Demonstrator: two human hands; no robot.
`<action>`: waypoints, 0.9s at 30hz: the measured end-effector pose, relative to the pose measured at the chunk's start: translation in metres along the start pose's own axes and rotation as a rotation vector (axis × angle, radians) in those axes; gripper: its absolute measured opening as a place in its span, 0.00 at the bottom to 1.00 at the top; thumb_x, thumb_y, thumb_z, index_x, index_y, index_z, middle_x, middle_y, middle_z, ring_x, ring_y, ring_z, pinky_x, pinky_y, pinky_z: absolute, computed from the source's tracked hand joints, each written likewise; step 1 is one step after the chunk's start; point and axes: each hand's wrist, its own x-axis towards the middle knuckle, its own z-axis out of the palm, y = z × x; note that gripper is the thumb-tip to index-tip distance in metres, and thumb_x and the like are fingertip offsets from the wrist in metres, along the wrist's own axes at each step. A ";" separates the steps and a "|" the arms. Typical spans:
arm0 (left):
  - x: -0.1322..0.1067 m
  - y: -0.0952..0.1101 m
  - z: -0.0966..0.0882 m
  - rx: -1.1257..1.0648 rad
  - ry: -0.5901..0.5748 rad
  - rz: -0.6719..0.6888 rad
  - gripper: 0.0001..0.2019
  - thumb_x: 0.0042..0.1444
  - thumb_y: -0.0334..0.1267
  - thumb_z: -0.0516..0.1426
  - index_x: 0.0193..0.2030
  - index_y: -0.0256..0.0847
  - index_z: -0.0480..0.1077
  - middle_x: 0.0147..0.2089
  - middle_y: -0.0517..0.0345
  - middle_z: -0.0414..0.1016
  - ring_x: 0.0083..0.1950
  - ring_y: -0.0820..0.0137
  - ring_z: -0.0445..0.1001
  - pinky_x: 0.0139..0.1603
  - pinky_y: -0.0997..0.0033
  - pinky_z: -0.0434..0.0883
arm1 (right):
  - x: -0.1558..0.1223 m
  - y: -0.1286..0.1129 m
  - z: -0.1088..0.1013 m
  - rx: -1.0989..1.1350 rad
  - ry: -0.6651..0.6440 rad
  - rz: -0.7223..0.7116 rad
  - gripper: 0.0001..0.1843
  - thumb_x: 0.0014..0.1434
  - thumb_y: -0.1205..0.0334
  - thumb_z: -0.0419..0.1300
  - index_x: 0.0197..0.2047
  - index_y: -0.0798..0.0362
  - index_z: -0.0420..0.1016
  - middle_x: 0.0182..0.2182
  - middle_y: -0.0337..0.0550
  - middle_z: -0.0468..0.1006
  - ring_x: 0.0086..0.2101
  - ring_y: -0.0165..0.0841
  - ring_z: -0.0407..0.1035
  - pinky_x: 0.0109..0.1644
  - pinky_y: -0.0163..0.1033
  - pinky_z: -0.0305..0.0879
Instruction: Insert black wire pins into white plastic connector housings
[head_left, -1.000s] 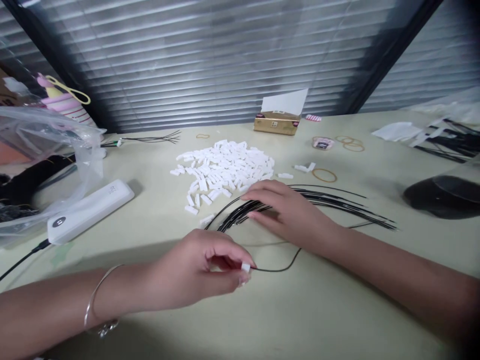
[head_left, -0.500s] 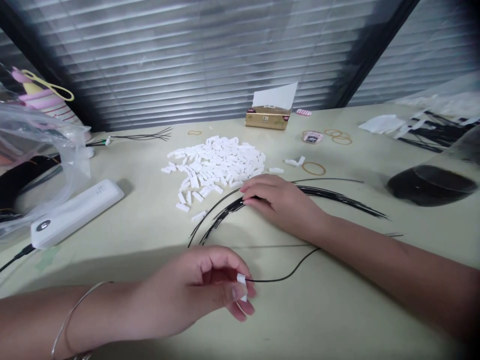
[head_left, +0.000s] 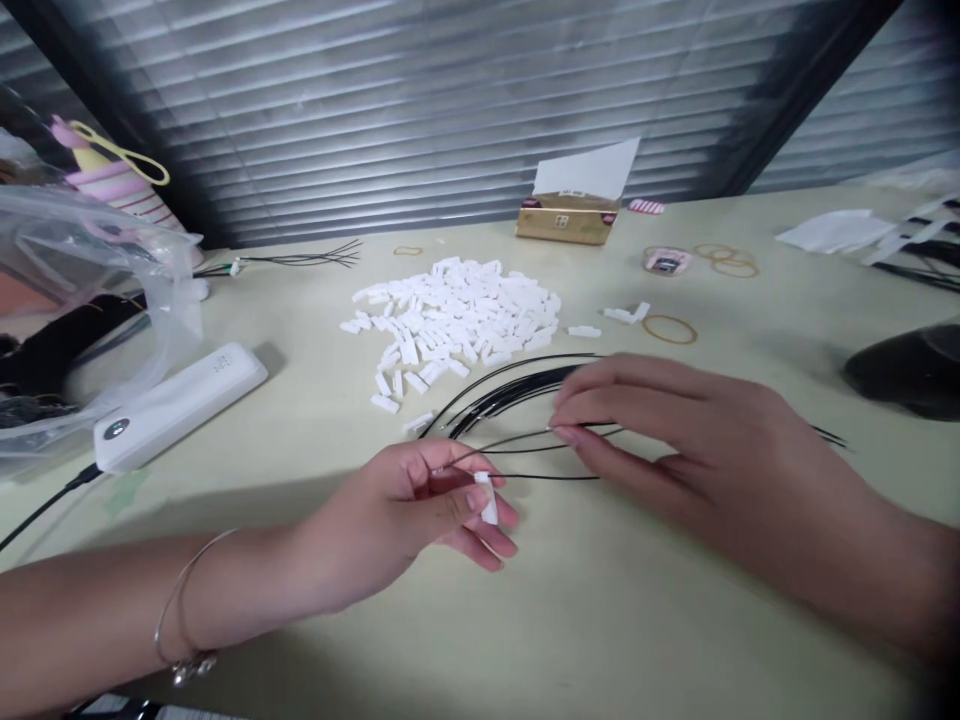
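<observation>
A small white plastic connector [head_left: 487, 497] sits pinched between the left hand's [head_left: 405, 520] thumb and fingers, which are clenched on it. A thin black wire [head_left: 547, 477] runs from it toward 3 o'clock to the right hand [head_left: 697, 440], whose fingers curl around the wires, though whether they grip is unclear. A bundle of black wires [head_left: 510, 393] lies at 12 o'clock, and a pile of white connectors [head_left: 450, 320] lies beyond it at 11 o'clock.
</observation>
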 end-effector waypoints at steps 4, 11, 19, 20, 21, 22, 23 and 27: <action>0.001 0.000 -0.001 -0.029 0.012 -0.012 0.05 0.53 0.32 0.60 0.34 0.34 0.68 0.33 0.57 0.76 0.31 0.76 0.76 0.34 0.77 0.74 | 0.002 -0.003 -0.006 -0.036 0.029 0.014 0.08 0.62 0.67 0.50 0.34 0.52 0.68 0.29 0.39 0.74 0.28 0.26 0.68 0.29 0.30 0.64; 0.001 -0.002 -0.004 -0.054 -0.006 -0.003 0.04 0.53 0.31 0.59 0.35 0.34 0.68 0.33 0.55 0.77 0.31 0.75 0.76 0.35 0.75 0.74 | 0.000 -0.003 -0.015 0.053 0.011 0.128 0.07 0.59 0.59 0.55 0.30 0.45 0.72 0.20 0.32 0.69 0.20 0.23 0.61 0.19 0.29 0.56; 0.001 0.000 -0.002 -0.084 -0.007 -0.041 0.04 0.53 0.31 0.60 0.35 0.34 0.69 0.33 0.55 0.77 0.30 0.75 0.76 0.35 0.74 0.74 | -0.004 0.000 -0.015 0.078 -0.020 0.154 0.08 0.58 0.59 0.57 0.28 0.46 0.73 0.18 0.33 0.65 0.17 0.22 0.57 0.17 0.29 0.52; 0.002 0.000 -0.002 -0.083 -0.011 -0.041 0.04 0.53 0.31 0.59 0.35 0.34 0.69 0.33 0.55 0.77 0.30 0.75 0.76 0.35 0.74 0.74 | -0.004 -0.001 -0.014 0.076 -0.019 0.165 0.08 0.58 0.59 0.57 0.28 0.46 0.73 0.18 0.33 0.65 0.17 0.22 0.58 0.17 0.30 0.52; 0.002 0.000 -0.003 -0.083 -0.016 -0.040 0.04 0.53 0.31 0.59 0.35 0.34 0.69 0.33 0.55 0.77 0.31 0.75 0.76 0.36 0.74 0.74 | -0.005 0.000 -0.014 0.074 -0.021 0.181 0.07 0.58 0.58 0.57 0.28 0.46 0.72 0.19 0.33 0.66 0.18 0.23 0.58 0.17 0.30 0.53; 0.002 0.000 -0.003 -0.084 -0.023 -0.038 0.03 0.54 0.31 0.59 0.35 0.35 0.69 0.34 0.55 0.77 0.31 0.75 0.76 0.36 0.74 0.74 | -0.005 0.000 -0.014 0.071 -0.019 0.195 0.07 0.57 0.58 0.58 0.28 0.46 0.72 0.19 0.33 0.67 0.18 0.23 0.59 0.17 0.30 0.53; 0.002 0.000 -0.003 -0.083 -0.028 -0.038 0.03 0.54 0.31 0.59 0.35 0.35 0.69 0.34 0.56 0.77 0.31 0.75 0.76 0.36 0.74 0.74 | -0.005 0.000 -0.014 0.067 -0.020 0.206 0.07 0.57 0.58 0.58 0.28 0.46 0.71 0.20 0.33 0.67 0.19 0.23 0.59 0.18 0.30 0.54; 0.001 0.000 -0.004 -0.079 -0.029 -0.051 0.03 0.54 0.31 0.58 0.36 0.35 0.69 0.33 0.57 0.77 0.31 0.75 0.76 0.36 0.74 0.73 | -0.009 0.002 -0.015 0.039 -0.005 0.173 0.06 0.57 0.58 0.58 0.29 0.46 0.71 0.20 0.33 0.67 0.20 0.23 0.59 0.19 0.31 0.53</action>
